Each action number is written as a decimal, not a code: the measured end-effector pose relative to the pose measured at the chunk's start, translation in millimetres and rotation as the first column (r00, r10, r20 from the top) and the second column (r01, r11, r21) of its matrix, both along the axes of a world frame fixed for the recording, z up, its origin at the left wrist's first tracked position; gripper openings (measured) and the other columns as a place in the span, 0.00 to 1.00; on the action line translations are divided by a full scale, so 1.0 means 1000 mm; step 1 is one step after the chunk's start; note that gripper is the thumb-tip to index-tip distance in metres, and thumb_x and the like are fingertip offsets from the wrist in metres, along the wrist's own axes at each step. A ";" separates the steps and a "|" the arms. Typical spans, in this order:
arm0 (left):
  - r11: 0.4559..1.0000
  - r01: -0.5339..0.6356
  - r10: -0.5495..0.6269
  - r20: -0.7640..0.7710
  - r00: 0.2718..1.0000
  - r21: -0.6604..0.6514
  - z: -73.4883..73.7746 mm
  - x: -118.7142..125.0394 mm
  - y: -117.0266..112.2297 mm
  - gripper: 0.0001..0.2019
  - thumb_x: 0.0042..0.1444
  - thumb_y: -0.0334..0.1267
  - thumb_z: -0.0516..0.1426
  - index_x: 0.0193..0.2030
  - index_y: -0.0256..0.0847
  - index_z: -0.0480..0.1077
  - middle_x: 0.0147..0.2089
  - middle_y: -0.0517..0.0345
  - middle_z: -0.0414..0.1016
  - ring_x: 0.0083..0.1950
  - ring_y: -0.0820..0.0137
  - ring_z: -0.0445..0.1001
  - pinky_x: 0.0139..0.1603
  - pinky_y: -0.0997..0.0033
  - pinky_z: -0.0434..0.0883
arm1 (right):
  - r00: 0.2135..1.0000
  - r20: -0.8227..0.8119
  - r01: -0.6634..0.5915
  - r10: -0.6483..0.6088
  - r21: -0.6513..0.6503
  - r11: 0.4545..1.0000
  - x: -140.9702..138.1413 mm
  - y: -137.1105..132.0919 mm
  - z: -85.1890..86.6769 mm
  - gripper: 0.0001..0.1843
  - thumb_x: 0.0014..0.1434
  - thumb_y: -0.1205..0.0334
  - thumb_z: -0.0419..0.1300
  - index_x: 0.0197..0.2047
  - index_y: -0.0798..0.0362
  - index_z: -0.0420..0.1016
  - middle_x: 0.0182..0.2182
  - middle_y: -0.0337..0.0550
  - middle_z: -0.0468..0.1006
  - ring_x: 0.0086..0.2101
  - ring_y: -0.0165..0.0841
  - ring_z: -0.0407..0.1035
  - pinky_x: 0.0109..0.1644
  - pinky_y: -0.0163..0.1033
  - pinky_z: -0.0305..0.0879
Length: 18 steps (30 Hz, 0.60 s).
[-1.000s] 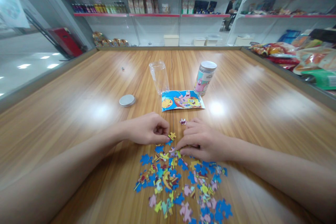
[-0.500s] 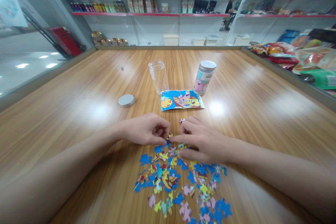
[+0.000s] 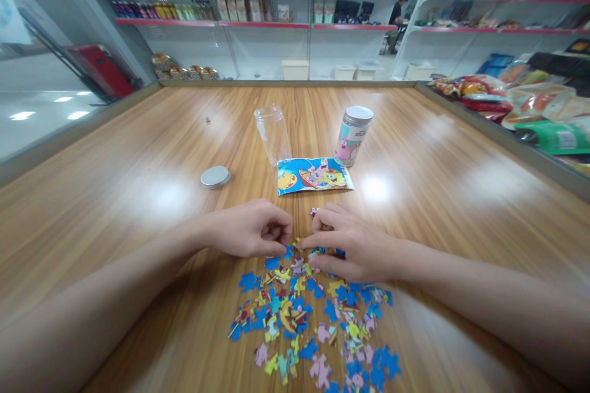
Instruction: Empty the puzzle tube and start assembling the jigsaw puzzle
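we find the puzzle pieces point(image 3: 294, 317) loose on the wooden table point(image 3: 138, 166), heaped in front of the person and reaching up between the hands. the left hand point(image 3: 255, 227) is curled, thumb tip beside a blue piece point(image 3: 288, 252); we cannot tell whether it pinches anything. the right hand point(image 3: 353, 242) is spread, thumb apart from the forefinger, whose tip is at a small yellow piece point(image 3: 297, 244); we see nothing gripped there. beyond the hands we note a picture card point(image 3: 316, 176) lying flat, a clear jar point(image 3: 273, 135) with its mouth uncovered, a silver lid point(image 3: 216, 177) and a printed can point(image 3: 353, 136). we judge the step in hand to be handling single pieces at the heap's far edge. the next move, in our view, calls for light fingertip control, leaving neighbouring pieces undisturbed.
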<state>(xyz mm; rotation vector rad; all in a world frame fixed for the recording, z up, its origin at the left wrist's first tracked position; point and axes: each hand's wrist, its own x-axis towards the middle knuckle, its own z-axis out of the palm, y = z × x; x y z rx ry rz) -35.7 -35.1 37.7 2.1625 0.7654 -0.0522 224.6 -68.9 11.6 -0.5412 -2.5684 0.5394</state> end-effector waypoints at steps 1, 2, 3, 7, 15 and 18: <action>1.000 -0.011 0.011 -0.013 1.000 0.012 0.002 0.001 -0.001 0.11 0.59 0.45 0.61 0.34 0.38 0.72 0.24 0.65 0.65 0.25 0.77 0.63 0.24 0.78 0.59 | 0.999 -0.044 -0.003 0.000 -0.066 0.998 0.000 0.000 0.001 0.15 0.66 0.55 0.61 0.51 0.53 0.79 0.37 0.45 0.70 0.40 0.35 0.64 0.46 0.43 0.61; 0.999 -0.022 0.023 -0.032 0.999 0.029 0.004 0.003 -0.003 0.14 0.59 0.49 0.61 0.33 0.38 0.71 0.24 0.65 0.65 0.24 0.77 0.63 0.24 0.78 0.58 | 0.995 -0.104 -0.008 -0.008 -0.154 0.988 0.001 0.001 0.002 0.15 0.65 0.54 0.63 0.50 0.54 0.79 0.35 0.43 0.70 0.38 0.34 0.64 0.44 0.41 0.62; 0.998 -0.035 0.038 -0.057 0.998 0.057 0.006 0.005 -0.006 0.18 0.58 0.54 0.62 0.32 0.39 0.71 0.23 0.65 0.66 0.24 0.76 0.63 0.24 0.77 0.58 | 0.987 -0.158 -0.020 -0.023 -0.266 0.964 0.002 0.003 0.003 0.15 0.63 0.53 0.64 0.47 0.55 0.79 0.32 0.40 0.69 0.35 0.32 0.63 0.40 0.39 0.62; 0.956 -0.004 0.062 -0.186 0.981 0.295 0.014 0.016 -0.018 0.29 0.46 0.68 0.64 0.28 0.40 0.68 0.25 0.62 0.69 0.24 0.74 0.62 0.24 0.73 0.52 | 0.991 -0.130 -0.076 -0.026 -0.715 0.695 0.011 0.018 0.012 0.18 0.59 0.48 0.67 0.35 0.56 0.73 0.22 0.30 0.63 0.23 0.24 0.55 0.26 0.31 0.53; 0.886 0.088 0.066 -0.312 0.948 0.456 0.016 0.023 -0.031 0.33 0.42 0.73 0.63 0.29 0.41 0.66 0.27 0.59 0.70 0.25 0.70 0.63 0.25 0.71 0.48 | 0.758 0.546 0.264 0.357 -0.757 0.598 0.051 0.044 0.047 0.27 0.44 0.43 0.75 0.25 0.55 0.68 0.19 0.30 0.68 0.21 0.23 0.59 0.24 0.32 0.52; 0.874 0.078 0.041 -0.233 0.972 0.479 0.009 0.020 -0.027 0.32 0.48 0.73 0.59 0.28 0.41 0.65 0.25 0.59 0.69 0.24 0.72 0.61 0.25 0.71 0.47 | 0.602 0.742 0.354 0.295 -0.579 0.735 0.050 0.034 0.057 0.28 0.40 0.40 0.75 0.26 0.54 0.72 0.20 0.32 0.71 0.20 0.25 0.60 0.24 0.34 0.51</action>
